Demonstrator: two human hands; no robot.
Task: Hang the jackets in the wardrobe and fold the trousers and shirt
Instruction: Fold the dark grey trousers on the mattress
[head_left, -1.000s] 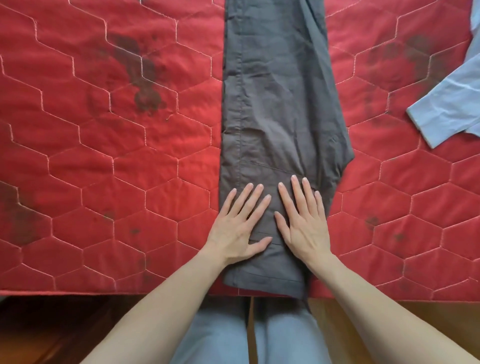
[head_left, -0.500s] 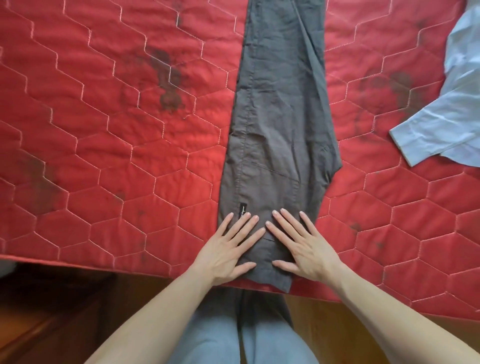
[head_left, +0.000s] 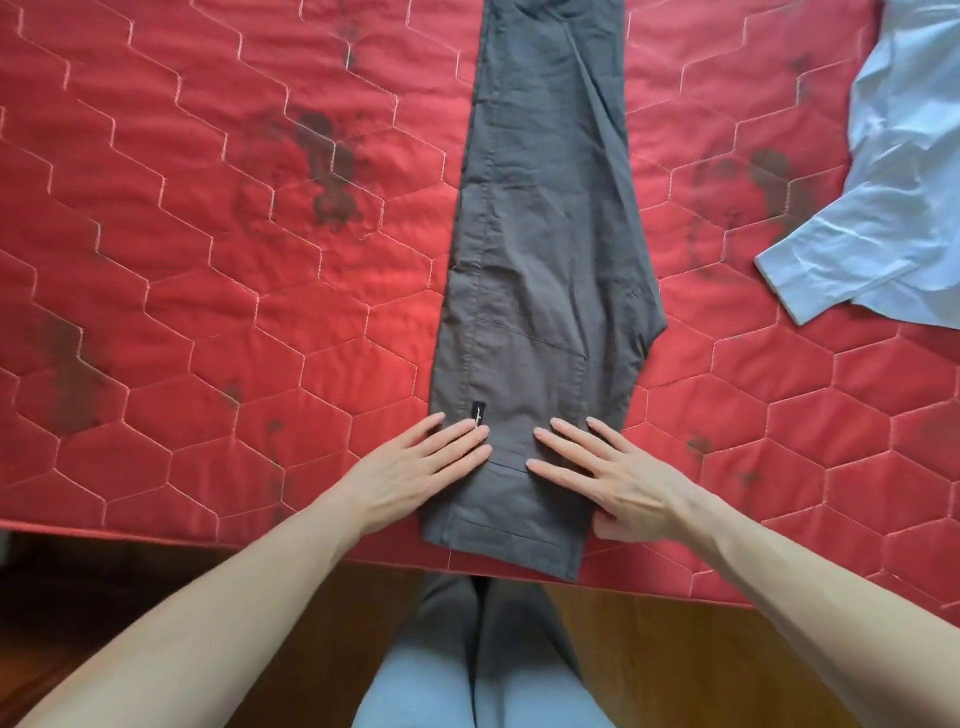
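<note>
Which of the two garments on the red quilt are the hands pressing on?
The dark grey trousers, laid lengthwise in the middle; both hands rest flat on their near end. The light blue shirt lies apart at the right, untouched.

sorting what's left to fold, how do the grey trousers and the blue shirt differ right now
The grey trousers lie flat in a long narrow strip down the middle of the red quilt; the blue shirt lies rumpled at the right edge, partly out of view. The left hand and right hand press flat on the trousers; nothing touches the shirt. Both rest on the quilt.
</note>
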